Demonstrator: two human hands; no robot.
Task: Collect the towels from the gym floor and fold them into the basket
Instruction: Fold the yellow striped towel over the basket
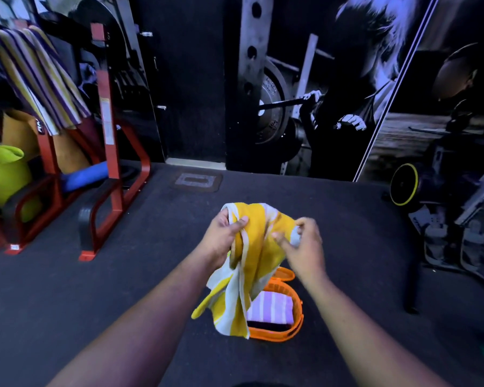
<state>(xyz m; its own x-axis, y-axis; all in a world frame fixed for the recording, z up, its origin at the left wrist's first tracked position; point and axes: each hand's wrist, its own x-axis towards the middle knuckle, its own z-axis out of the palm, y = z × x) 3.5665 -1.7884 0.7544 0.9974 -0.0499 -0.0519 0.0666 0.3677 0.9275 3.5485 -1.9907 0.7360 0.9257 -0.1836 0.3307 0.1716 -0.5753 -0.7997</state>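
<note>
Nearest: two bare forearms reaching forward over dark rubber gym floor [123, 275], with open floor to left, right and ahead of the hands. Below the hands, orange basket [291, 325] standing on the floor, rim partly hidden by hanging cloth; inside it, folded purple-and-white striped towel [271, 307] lying flat. Above the basket, yellow-and-white towel [252, 247] held up in the air, upper edge bunched between the hands, lower corners drooping over the basket's left rim. Left hand [224, 236]: grip clamped on the towel's upper left edge, thumb pressed over the fabric, fingers curled behind. Right hand [305, 247]: grip pinching the upper right edge, fingers curled, slightly blurred. Farther left: red metal rack [109, 152] with feet on the floor, well apart from the basket; striped purple-and-olive towel [39, 79] draped over its top bar; green bucket [3, 174] and blue roll [87, 175] within the frame. Farther right: wheel with yellow rim [403, 184] beside grey equipment at the floor's edge. Farthest: dark wall mural [305, 93] of a weightlifter, floor meeting wall along a straight line.
</note>
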